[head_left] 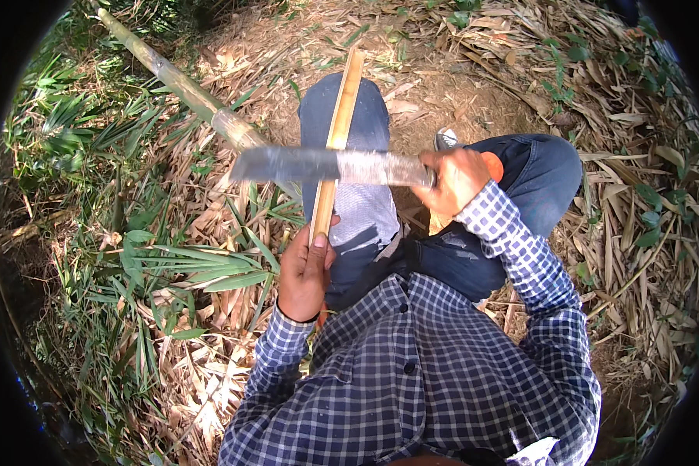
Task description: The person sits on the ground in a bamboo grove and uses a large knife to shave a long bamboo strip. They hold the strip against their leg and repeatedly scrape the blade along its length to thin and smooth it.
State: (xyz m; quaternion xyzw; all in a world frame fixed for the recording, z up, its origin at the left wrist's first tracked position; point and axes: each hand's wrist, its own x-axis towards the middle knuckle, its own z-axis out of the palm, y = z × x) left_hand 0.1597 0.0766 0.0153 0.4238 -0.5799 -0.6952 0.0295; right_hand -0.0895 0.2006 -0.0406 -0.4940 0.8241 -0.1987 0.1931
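Note:
My left hand (304, 270) is closed round the lower end of a split bamboo strip (345, 105), its thumb lying along the pale inner face. The strip points up and away, over my bent left knee. In my right hand (452, 182) is a machete (287, 165), gripped by the handle, of which an orange end shows behind the hand. The broad blade reaches left across the strip at about its middle, slightly blurred. Whether the blade touches the strip or passes above it I cannot tell.
A long bamboo pole (171, 81) runs from the far left toward my left knee. Dry bamboo leaves (210, 373) cover much of the ground, with green leaves (202, 268) on the left. My right leg (547, 175) is bent under my right forearm. Bare soil (458, 97) shows ahead.

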